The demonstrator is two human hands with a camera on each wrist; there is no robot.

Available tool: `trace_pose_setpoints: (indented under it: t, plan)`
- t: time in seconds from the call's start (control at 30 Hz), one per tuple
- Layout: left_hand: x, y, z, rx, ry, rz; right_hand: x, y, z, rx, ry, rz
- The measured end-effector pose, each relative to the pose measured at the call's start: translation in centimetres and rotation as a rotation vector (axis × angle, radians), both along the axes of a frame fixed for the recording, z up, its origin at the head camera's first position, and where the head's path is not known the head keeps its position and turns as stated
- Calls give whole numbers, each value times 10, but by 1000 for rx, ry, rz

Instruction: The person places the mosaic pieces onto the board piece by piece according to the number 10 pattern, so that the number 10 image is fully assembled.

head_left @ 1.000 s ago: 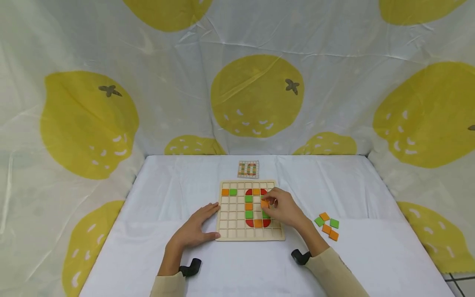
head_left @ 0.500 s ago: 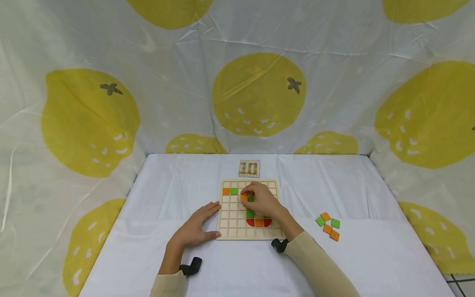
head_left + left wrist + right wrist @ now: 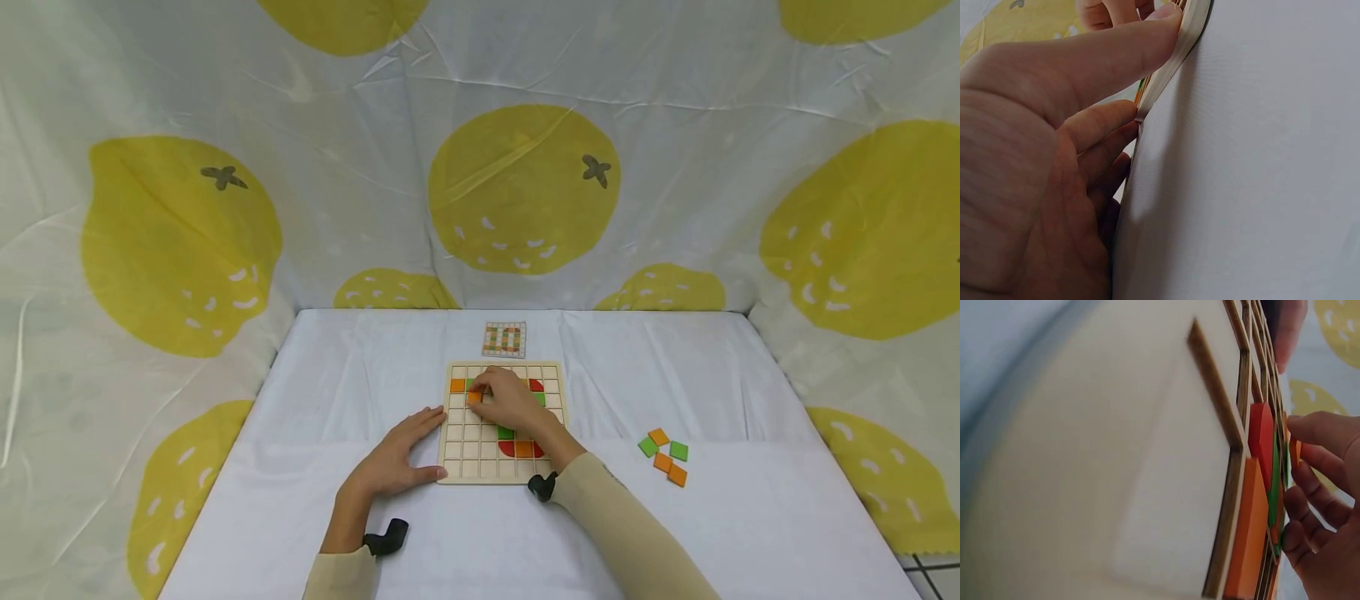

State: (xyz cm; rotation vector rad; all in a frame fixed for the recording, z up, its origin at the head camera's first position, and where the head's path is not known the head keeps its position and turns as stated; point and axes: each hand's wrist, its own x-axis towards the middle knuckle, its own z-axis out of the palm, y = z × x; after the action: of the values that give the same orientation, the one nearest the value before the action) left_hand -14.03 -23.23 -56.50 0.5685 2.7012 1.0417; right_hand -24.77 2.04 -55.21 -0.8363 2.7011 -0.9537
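A wooden grid board [image 3: 461,450] lies in front of me, with red, green and orange tiles in some of its cells. My right hand [image 3: 510,404] pinches an orange square tile [image 3: 475,398] between thumb and fingers, over the upper left part of the board. The same orange tile [image 3: 1295,450] shows in the right wrist view. Its hand covers part of the tile pattern. At the board's left side my left hand [image 3: 393,458] rests with fingers extended, its thumb touching the near left corner and its fingertips at the left edge.
Behind the board lies a small pattern card [image 3: 504,340]. To the right, several loose orange and green tiles [image 3: 677,475] are scattered on the white cloth [image 3: 750,517]. A lemon-print cloth [image 3: 525,192] hangs at the back and sides.
My right hand has lifted the orange tile from the right side of the board and carried it left, to just below the green tile. My left hand stays in place.
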Motion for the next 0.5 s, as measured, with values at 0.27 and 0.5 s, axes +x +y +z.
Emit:
trace_pose_setpoints:
  t: [0.27, 0.5]
  plan:
    - [0, 0, 2, 5, -6, -3, 0, -4, -1, 5, -10, 0]
    - [0, 0, 3, -2, -16, 6, -1, -2, 2, -11, -70, -25]
